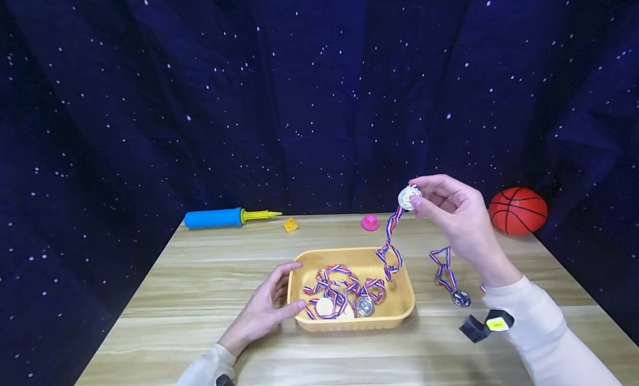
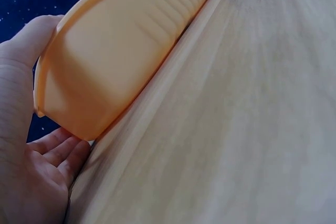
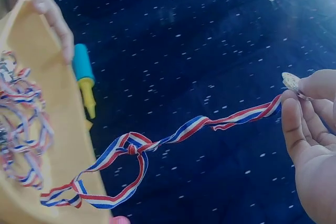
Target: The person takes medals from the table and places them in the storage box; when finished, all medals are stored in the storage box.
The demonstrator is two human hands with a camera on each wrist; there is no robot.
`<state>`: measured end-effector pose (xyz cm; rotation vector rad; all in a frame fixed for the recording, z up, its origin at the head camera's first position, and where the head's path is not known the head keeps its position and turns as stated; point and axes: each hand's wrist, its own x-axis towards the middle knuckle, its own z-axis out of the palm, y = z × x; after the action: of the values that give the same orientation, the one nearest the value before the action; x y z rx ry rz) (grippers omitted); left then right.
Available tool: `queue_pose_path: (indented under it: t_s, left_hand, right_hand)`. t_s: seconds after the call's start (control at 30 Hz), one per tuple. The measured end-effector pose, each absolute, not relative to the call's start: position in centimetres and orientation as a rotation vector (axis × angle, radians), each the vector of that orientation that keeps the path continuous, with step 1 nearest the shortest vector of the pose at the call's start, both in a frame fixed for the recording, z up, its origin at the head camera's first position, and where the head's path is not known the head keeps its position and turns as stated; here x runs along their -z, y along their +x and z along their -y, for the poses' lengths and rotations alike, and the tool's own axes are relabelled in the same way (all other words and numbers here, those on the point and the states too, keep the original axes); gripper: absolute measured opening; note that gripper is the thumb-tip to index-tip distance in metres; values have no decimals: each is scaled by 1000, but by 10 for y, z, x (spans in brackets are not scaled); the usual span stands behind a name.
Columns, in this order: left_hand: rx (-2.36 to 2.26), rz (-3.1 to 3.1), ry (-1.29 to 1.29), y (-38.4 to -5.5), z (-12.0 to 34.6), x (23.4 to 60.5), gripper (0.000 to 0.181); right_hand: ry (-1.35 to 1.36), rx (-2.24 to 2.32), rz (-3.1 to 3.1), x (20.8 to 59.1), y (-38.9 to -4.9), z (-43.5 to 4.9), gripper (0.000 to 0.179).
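1. L. hand (image 1: 267, 305) holds tub (image 1: 349, 324) by left end, thumb at near-left corner.
2. Ribbon (image 1: 392, 224) dangles, approx. vert., over tub's far-right corner, below & left of R. grip.
3. R. hand (image 1: 456, 219), nearer, pinches its medal (image 1: 407, 198) up high.

You are wearing a plain, cream-coloured fabric right sleeve (image 1: 541, 330) and a matching left sleeve (image 1: 207, 368). On your right wrist you are carrying an angular black device (image 1: 473, 329) bearing a bright yellow label (image 1: 497, 324), its dark print being too small to read; a partly cut-off black piece (image 1: 224, 380) is showing at the left cuff.
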<state>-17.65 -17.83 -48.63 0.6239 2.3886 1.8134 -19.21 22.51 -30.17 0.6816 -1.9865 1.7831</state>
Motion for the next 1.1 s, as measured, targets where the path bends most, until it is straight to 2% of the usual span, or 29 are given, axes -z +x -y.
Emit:
queue_pose_path:
  t_s: [0.33,0.57,1.1]
  left_hand:
    - [-1785,-2421,582,-178,178,486,70]
    - [-1809,-2411,568,-178,177,487,72]
    - [-1801,-2418,585,-177,178,487,71]
  right_hand:
    - [680,-1825,2157,349,-198,-216,27]
    - [691,-1831,2301,378,-201,-210,29]
    - [802,-1656,2704,406,-196,-195,20]
